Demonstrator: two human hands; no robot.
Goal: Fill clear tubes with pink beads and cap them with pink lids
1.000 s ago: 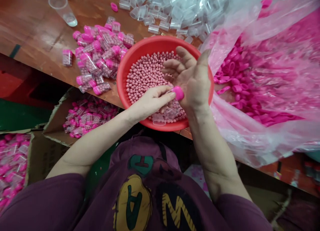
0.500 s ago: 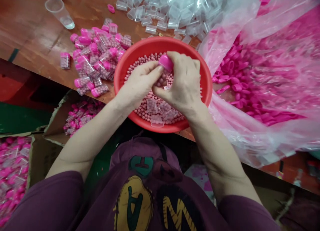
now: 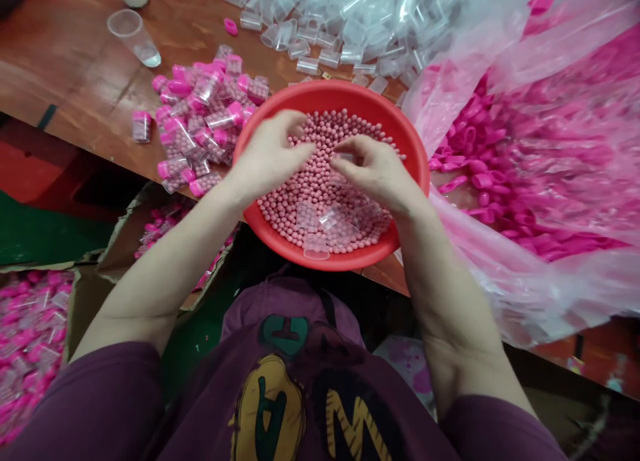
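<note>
Two bare hands are seen in the single head view, above a red plastic basin [image 3: 350, 94] of pink beads [image 3: 320, 181]. The left hand [image 3: 273, 151] is cupped, fingertips hidden; the right hand [image 3: 375, 171] is pinched narrow beside a small clear item [image 3: 345, 157], its hold unclear. Clear vials [image 3: 316, 246] lie on the beads. Filled pink-capped vials [image 3: 200, 124] are heaped on the worktop [image 3: 75, 68]. Many empty vials [image 3: 350, 31] and pink caps [image 3: 480, 158], partly hidden by a plastic bag [image 3: 500, 281], are left.
</note>
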